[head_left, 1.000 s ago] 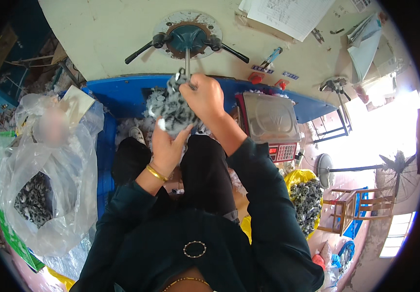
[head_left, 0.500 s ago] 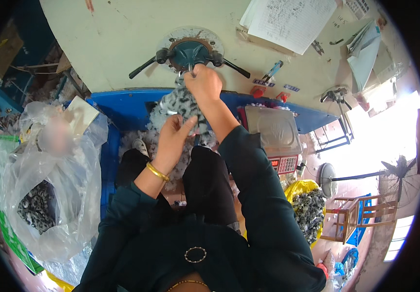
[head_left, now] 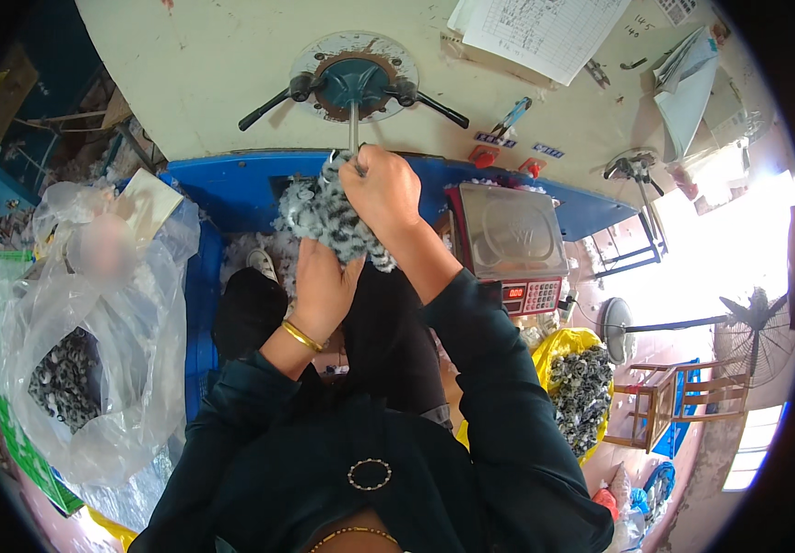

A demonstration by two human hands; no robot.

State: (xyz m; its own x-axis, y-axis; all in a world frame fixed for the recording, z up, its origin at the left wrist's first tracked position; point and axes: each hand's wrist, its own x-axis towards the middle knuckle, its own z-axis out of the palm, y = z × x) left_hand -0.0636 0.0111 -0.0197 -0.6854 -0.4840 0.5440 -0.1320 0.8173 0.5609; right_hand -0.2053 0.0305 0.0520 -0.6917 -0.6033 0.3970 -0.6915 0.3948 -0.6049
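Note:
A furry grey, black and white plush piece (head_left: 331,217) hangs in front of the bench, above my legs. My right hand (head_left: 383,189) is closed on its upper end, close to a thin metal tube (head_left: 354,127). This tube sticks out of a dark green round fitting (head_left: 349,88) with two black-handled levers. Whether the tube still reaches inside the plush piece is hidden by my fingers. From below, my left hand (head_left: 323,290) cups the piece, thumb on the near side and the other fingers partly hidden behind it.
A blue panel (head_left: 222,195) edges the pale bench. To the right stands a scale (head_left: 512,240), with a yellow bag of dark furry pieces (head_left: 577,387) nearer. At left lies a large clear plastic bag (head_left: 130,369) holding similar pieces. Papers (head_left: 545,37), pliers and red switches (head_left: 483,157) lie farther right.
Both hands have drawn the plush piece toward me, away from the fitting, so more of the metal tube shows. My left hand has moved in under the piece.

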